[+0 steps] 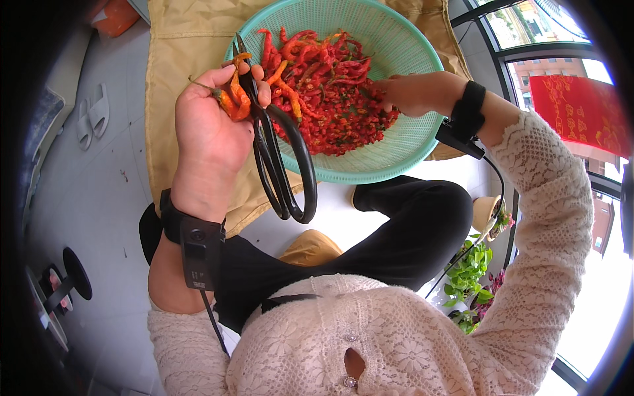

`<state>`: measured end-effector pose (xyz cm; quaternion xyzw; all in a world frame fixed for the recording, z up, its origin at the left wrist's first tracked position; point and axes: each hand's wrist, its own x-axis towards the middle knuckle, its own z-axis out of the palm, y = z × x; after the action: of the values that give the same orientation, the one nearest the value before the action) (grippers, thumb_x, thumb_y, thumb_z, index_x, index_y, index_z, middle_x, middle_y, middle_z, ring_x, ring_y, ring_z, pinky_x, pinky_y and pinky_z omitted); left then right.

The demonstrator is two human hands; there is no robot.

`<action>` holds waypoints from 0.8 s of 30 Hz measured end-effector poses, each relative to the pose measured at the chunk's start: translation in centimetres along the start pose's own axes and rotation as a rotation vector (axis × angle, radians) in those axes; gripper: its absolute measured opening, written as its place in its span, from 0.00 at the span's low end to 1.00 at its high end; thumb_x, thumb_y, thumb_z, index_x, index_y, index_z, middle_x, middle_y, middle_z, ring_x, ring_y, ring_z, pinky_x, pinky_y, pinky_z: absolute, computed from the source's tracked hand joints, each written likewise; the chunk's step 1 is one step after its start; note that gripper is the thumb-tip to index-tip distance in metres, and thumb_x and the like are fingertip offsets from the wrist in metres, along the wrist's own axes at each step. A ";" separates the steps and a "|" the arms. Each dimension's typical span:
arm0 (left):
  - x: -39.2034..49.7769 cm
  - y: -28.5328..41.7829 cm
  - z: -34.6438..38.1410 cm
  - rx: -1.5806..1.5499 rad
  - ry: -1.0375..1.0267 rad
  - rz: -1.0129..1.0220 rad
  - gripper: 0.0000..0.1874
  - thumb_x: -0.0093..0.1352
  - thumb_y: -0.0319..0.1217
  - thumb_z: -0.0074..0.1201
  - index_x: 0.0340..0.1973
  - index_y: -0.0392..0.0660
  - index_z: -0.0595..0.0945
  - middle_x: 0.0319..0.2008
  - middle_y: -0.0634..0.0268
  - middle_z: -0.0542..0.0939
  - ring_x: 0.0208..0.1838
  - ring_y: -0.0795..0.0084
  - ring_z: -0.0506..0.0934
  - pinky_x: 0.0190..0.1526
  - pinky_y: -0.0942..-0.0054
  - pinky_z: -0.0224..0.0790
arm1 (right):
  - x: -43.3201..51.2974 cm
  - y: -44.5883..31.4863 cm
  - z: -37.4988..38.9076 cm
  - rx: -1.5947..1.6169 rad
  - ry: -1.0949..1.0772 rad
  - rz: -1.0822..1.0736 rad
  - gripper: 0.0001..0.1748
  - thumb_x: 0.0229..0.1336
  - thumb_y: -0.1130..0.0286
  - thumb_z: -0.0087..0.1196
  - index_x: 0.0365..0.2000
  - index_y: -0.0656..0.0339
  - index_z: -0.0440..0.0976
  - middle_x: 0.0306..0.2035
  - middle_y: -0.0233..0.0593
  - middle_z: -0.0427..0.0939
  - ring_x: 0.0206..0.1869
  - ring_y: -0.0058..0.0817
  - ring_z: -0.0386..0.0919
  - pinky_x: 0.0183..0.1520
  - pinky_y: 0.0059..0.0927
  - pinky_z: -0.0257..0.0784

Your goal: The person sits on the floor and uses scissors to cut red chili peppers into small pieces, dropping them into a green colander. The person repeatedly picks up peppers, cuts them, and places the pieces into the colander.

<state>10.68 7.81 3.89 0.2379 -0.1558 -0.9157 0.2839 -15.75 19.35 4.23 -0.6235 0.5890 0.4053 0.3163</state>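
My left hand (218, 114), palm up, holds a wrinkled orange-red chili pepper (237, 96) together with black-handled scissors (285, 163). The blades point away from me and look nearly closed; the loop handles hang toward me. A mint-green plastic mesh basket (342, 175) lies in front of me. Whole red chili peppers (342, 64) fill its far part, and chopped red chili (342, 123) lies nearer. At the basket's right side, my right hand (406, 94) reaches into the chopped chili. Its fingertips are partly hidden, so whether they grip anything does not show.
Tan cloth (183, 44) is spread under the basket on the tiled floor. Grey slippers (99, 111) lie at the left. Potted plants (468, 267) stand by the window at the right. Cables run from the devices on both wrists.
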 end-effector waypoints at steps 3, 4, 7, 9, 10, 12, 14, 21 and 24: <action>-0.1 -0.1 0.0 0.036 0.005 0.000 0.08 0.65 0.30 0.42 0.33 0.39 0.74 0.34 0.55 0.74 0.30 0.63 0.69 0.34 0.68 0.62 | -0.1 0.2 -0.1 -0.145 0.076 -0.008 0.23 0.51 0.84 0.42 0.48 0.58 0.72 0.61 0.39 0.59 0.61 0.40 0.62 0.60 0.39 0.63; -0.1 -0.1 0.0 0.035 -0.001 -0.002 0.08 0.65 0.30 0.42 0.33 0.39 0.74 0.34 0.55 0.74 0.30 0.63 0.69 0.34 0.68 0.62 | 0.0 0.2 -0.2 -0.076 0.049 0.009 0.24 0.51 0.85 0.42 0.50 0.59 0.71 0.61 0.39 0.59 0.61 0.40 0.62 0.60 0.39 0.62; -0.1 0.0 0.1 0.031 -0.011 -0.009 0.08 0.65 0.30 0.42 0.33 0.39 0.74 0.34 0.55 0.74 0.31 0.63 0.69 0.34 0.68 0.62 | 0.3 -0.1 -0.9 0.051 -0.001 -0.011 0.27 0.51 0.85 0.41 0.53 0.60 0.67 0.62 0.39 0.59 0.61 0.40 0.61 0.61 0.38 0.61; -0.1 0.0 0.1 0.027 -0.006 -0.014 0.08 0.65 0.30 0.42 0.33 0.38 0.74 0.34 0.55 0.74 0.31 0.63 0.69 0.34 0.68 0.62 | 0.5 -0.3 -1.2 0.026 0.032 -0.146 0.28 0.52 0.85 0.41 0.55 0.60 0.65 0.62 0.40 0.59 0.62 0.40 0.61 0.62 0.37 0.60; -0.1 0.0 0.0 0.030 -0.007 -0.013 0.08 0.65 0.30 0.42 0.33 0.38 0.74 0.34 0.56 0.74 0.31 0.63 0.69 0.34 0.68 0.62 | 0.6 -0.5 -1.2 0.062 0.033 -0.150 0.28 0.52 0.85 0.41 0.55 0.60 0.65 0.61 0.40 0.59 0.62 0.40 0.61 0.62 0.37 0.59; -0.2 -0.1 0.0 0.038 -0.029 -0.007 0.08 0.65 0.30 0.42 0.33 0.38 0.74 0.34 0.56 0.74 0.31 0.63 0.69 0.34 0.68 0.62 | 1.0 -0.8 -1.2 0.143 0.041 -0.167 0.28 0.52 0.85 0.40 0.55 0.60 0.65 0.61 0.40 0.60 0.62 0.40 0.60 0.63 0.37 0.58; -0.1 -0.1 -0.1 0.026 -0.047 -0.012 0.08 0.65 0.30 0.42 0.33 0.38 0.74 0.34 0.56 0.74 0.31 0.62 0.69 0.34 0.67 0.63 | 1.6 -1.2 -1.2 0.165 0.030 -0.199 0.28 0.51 0.85 0.40 0.55 0.61 0.64 0.61 0.40 0.59 0.63 0.39 0.60 0.63 0.38 0.58; -0.2 0.0 -0.1 0.044 -0.047 -0.012 0.08 0.65 0.30 0.42 0.34 0.38 0.74 0.34 0.55 0.75 0.30 0.62 0.70 0.34 0.67 0.63 | 2.6 -2.3 -1.0 0.124 0.006 -0.241 0.38 0.43 0.87 0.38 0.60 0.55 0.60 0.63 0.38 0.58 0.64 0.40 0.57 0.62 0.39 0.60; -0.2 0.0 -0.1 0.037 -0.060 -0.014 0.08 0.65 0.30 0.42 0.34 0.38 0.74 0.33 0.55 0.75 0.30 0.63 0.70 0.34 0.67 0.63 | 2.6 -2.8 -1.4 0.087 0.004 -0.275 0.37 0.44 0.86 0.38 0.60 0.55 0.61 0.63 0.37 0.58 0.65 0.39 0.57 0.63 0.39 0.60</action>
<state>10.94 7.90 3.86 0.2164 -0.1797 -0.9213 0.2684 -12.85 17.20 2.32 -0.6849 0.5157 0.3308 0.3944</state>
